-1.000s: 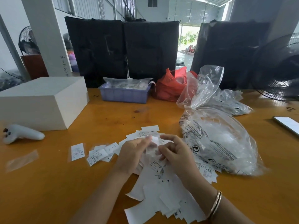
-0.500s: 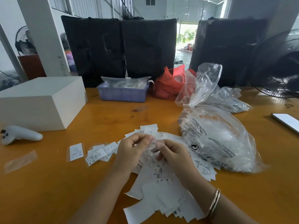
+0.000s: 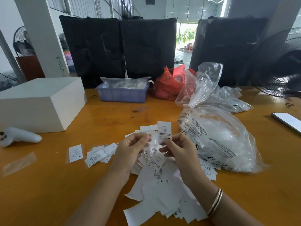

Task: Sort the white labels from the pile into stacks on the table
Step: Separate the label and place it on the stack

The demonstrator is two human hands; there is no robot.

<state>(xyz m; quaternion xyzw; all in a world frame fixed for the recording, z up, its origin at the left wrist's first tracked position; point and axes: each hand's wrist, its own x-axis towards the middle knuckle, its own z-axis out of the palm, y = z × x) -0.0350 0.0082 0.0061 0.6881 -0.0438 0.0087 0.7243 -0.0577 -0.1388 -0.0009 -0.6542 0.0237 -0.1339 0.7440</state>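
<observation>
White label (image 3: 164,131) is pinched upright by right hand (image 3: 177,149) fingertips, left hand (image 3: 132,147) closed beside w/ contents unclear; size read pending, then matching stack probably needed.

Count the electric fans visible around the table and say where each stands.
2. One fan stands far left behind the white pillar; the other fan is at the table's far right edge, partly cut off. Others may be hidden.
</observation>
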